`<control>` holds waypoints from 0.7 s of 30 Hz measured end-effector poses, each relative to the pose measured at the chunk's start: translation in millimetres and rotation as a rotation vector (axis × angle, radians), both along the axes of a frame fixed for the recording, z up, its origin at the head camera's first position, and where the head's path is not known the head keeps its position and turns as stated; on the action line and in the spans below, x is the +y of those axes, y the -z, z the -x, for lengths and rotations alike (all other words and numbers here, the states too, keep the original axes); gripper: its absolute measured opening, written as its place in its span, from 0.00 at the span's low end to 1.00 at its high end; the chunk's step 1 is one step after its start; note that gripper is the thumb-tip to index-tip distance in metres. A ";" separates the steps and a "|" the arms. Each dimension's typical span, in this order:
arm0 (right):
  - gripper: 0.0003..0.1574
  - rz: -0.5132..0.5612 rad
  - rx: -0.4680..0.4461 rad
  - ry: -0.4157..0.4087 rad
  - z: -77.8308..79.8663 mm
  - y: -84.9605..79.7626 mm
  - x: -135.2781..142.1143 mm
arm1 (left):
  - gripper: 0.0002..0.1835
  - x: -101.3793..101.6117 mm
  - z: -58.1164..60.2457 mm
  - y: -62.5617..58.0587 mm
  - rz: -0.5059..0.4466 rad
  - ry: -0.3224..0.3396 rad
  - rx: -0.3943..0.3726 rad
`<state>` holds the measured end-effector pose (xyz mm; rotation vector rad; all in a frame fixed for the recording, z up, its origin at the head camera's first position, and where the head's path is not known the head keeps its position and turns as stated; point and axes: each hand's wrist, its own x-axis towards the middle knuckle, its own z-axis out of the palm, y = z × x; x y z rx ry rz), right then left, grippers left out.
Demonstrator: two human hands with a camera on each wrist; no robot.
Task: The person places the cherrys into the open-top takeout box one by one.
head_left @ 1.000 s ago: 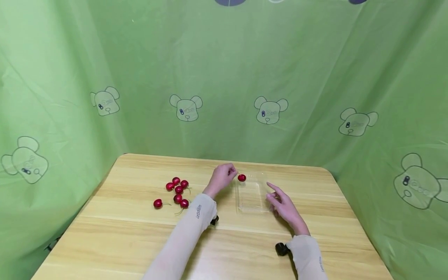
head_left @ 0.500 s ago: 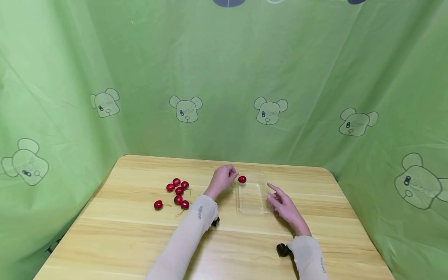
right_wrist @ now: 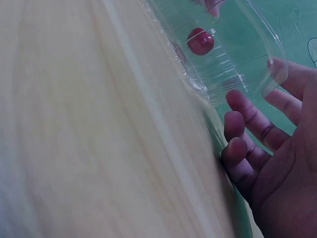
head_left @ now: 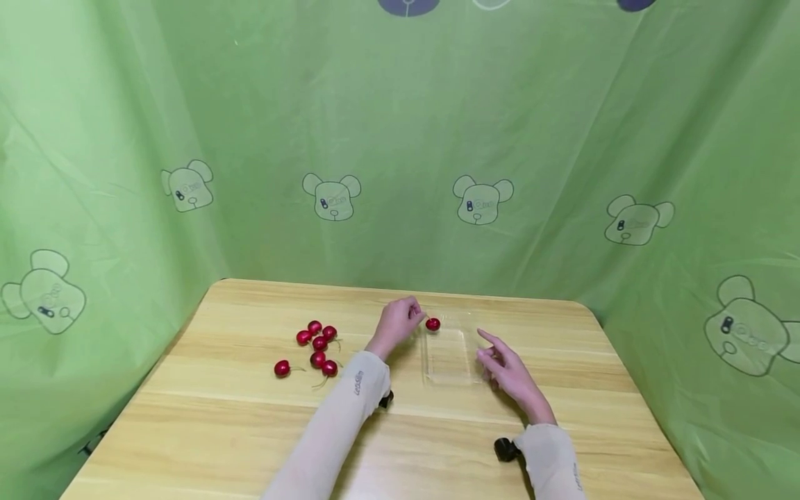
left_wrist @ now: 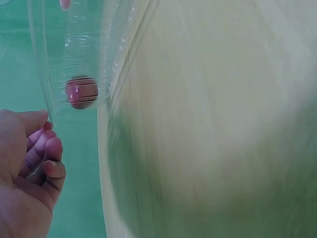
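Note:
In the head view my left hand point(head_left: 397, 324) pinches the thin stem of a red cherry point(head_left: 432, 324). That cherry hangs at the far left part of a clear plastic box point(head_left: 447, 361). Through the see-through wall, the left wrist view shows the cherry point(left_wrist: 81, 92) within the box, just beyond the fingertips. My right hand point(head_left: 509, 371) is at the box's right side, index finger extended and the others loosely bent. In the right wrist view, fingertips point(right_wrist: 239, 100) lie right at the clear wall and rim. Several more cherries point(head_left: 319, 343) lie on the table left of my left forearm.
The wooden table point(head_left: 250, 437) has a green curtain point(head_left: 400, 236) with bear-head outlines standing behind and on both sides. One cherry point(head_left: 282, 369) lies apart, left of the group. Black wrist cameras point(head_left: 505, 449) sit by both sleeves.
My left hand and the cherry have sunk slightly toward the box. The right hand stays at the box's side. The whole head view has shifted down a little.

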<state>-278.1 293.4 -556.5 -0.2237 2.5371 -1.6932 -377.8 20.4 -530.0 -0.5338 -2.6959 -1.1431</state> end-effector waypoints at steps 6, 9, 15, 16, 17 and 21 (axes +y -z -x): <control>0.37 0.007 -0.008 0.002 0.5 0.7 0.1 | 0.07 -1.6 -0.8 1.6 -0.002 -0.001 -0.002; 0.37 0.005 -0.008 0.003 0.6 0.8 -0.5 | 0.07 -2.4 -1.1 2.4 0.001 0.000 0.006; 0.37 0.009 -0.009 0.007 1.5 1.7 -0.8 | 0.07 -3.8 -1.3 2.3 0.004 0.000 0.007; 0.37 0.010 -0.009 0.007 1.7 2.0 -0.8 | 0.07 -4.1 -1.5 2.3 0.004 0.000 0.007; 0.37 0.009 -0.008 0.006 1.9 2.0 -0.9 | 0.07 -4.5 -1.6 2.4 0.003 -0.001 0.006; 0.37 0.003 -0.004 0.007 2.1 1.2 -1.0 | 0.06 -5.6 -2.5 2.3 -0.006 0.000 0.011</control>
